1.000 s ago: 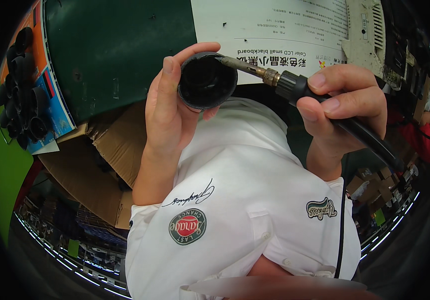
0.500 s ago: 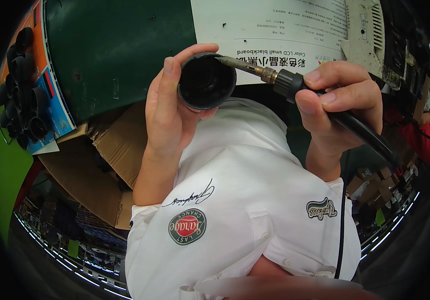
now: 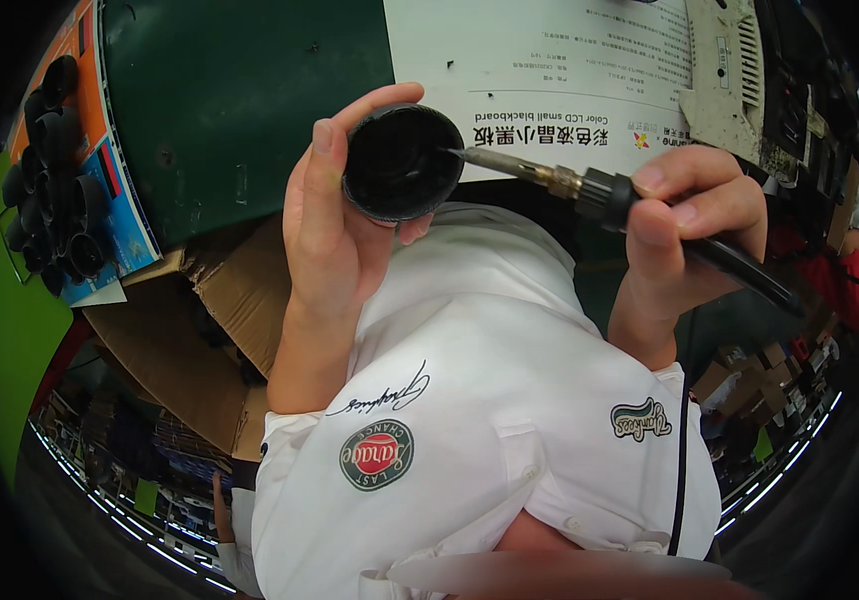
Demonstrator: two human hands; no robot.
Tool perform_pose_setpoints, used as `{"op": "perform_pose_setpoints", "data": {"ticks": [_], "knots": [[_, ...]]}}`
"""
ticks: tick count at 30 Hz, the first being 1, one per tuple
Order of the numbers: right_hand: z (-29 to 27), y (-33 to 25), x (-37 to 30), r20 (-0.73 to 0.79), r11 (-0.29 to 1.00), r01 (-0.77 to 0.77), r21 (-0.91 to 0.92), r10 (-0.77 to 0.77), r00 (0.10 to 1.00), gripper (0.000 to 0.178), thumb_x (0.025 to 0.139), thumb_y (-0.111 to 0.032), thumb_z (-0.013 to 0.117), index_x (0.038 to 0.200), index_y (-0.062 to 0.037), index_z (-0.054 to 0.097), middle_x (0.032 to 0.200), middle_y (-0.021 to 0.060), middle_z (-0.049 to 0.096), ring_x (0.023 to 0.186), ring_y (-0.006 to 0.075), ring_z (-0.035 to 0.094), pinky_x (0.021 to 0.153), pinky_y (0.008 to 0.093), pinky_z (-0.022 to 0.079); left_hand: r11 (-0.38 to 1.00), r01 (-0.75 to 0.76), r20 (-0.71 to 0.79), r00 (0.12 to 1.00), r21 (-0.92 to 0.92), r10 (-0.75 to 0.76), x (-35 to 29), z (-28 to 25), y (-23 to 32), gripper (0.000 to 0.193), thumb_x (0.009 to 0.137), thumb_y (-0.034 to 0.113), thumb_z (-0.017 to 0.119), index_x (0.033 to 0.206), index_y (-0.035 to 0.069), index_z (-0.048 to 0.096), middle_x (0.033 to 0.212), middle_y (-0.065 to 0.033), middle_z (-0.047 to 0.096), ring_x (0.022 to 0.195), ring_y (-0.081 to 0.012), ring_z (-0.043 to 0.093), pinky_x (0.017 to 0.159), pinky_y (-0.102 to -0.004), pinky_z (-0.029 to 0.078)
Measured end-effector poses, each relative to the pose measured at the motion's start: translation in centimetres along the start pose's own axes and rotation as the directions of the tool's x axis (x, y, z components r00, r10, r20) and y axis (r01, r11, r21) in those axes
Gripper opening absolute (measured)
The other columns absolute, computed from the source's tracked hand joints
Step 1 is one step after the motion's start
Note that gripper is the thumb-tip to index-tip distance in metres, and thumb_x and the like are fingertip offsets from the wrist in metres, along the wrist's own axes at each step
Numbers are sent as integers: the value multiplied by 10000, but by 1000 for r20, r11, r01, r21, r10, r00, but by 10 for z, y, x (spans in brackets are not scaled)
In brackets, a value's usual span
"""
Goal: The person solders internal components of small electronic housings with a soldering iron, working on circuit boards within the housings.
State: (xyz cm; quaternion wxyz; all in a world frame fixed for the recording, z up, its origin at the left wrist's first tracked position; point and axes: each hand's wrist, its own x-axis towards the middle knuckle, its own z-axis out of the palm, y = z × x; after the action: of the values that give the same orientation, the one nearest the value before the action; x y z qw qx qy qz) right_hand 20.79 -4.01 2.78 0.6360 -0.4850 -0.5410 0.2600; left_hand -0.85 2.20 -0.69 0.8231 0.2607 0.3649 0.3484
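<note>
A round, hollow black cup-shaped part (image 3: 405, 165) is tilted with its open mouth toward me. My left hand (image 3: 325, 205) is closed round its left side and underside, with some fingertips hidden behind it. In my right hand (image 3: 705, 215) is a soldering iron (image 3: 605, 197), pinched at its dark ribbed collar between thumb and fingers. Its pale, tapered tip points left and overlaps the right rim of the cup in view. Whether the tip touches the cup's inner wall I cannot tell. The iron's black handle runs down to the right.
A pile of similar black cup parts (image 3: 55, 185) lies at the far left on a printed orange and blue sheet (image 3: 135, 235). Beyond my hands are a dark green mat (image 3: 240, 80) and a white printed sheet (image 3: 550, 60). A grimy vented box (image 3: 735, 70) stands right; an open cardboard box (image 3: 235, 290) sits below the table.
The soldering iron's tip has shifted slightly down from the cup's upper right rim, and my right hand has drawn a little to the right. The cup has turned slightly and moved left.
</note>
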Motion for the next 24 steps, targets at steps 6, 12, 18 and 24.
{"op": "perform_pose_setpoints", "data": {"ticks": [6, 12, 18, 24], "knots": [[-19, 6, -10, -166, 958, -165, 236, 207, 964, 302, 755, -43, 785, 852, -41, 498, 901, 151, 582, 601, 113, 561, 549, 205, 483, 927, -345, 50, 939, 146, 341, 59, 18, 45, 524, 955, 320, 388, 1322, -54, 412, 943, -157, 627, 722, -237, 625, 632, -337, 524], [-28, -1, -32, -221, 945, -161, 285, 229, 948, 282, 774, -47, 770, 848, -40, 497, 898, 138, 572, 611, 124, 578, 564, 214, 499, 489, -591, 65, 677, 641, 733, 182, 12, 106, 258, 841, 115, 693, 1036, 30, 546, 908, -24, 551, 817, -98, 550, 717, -226, 452], [-41, -5, -50, -241, 928, -209, 309, 289, 926, 232, 765, 36, 742, 846, -23, 533, 894, 145, 591, 667, 118, 594, 595, 216, 515, -356, -223, 419, 427, 908, 801, 286, -91, 180, 374, 744, 437, 761, 822, 74, 713, 862, -97, 648, 889, -228, 616, 823, -348, 491], [-45, 1, -57, -318, 937, -234, 261, 312, 896, 226, 744, 56, 747, 818, -28, 551, 873, 131, 612, 717, 123, 602, 625, 217, 509, -566, -396, 677, 242, 723, 695, 288, -23, 145, 385, 787, 329, 746, 1085, 97, 671, 1073, -131, 620, 1032, -249, 568, 863, -342, 470]]}}
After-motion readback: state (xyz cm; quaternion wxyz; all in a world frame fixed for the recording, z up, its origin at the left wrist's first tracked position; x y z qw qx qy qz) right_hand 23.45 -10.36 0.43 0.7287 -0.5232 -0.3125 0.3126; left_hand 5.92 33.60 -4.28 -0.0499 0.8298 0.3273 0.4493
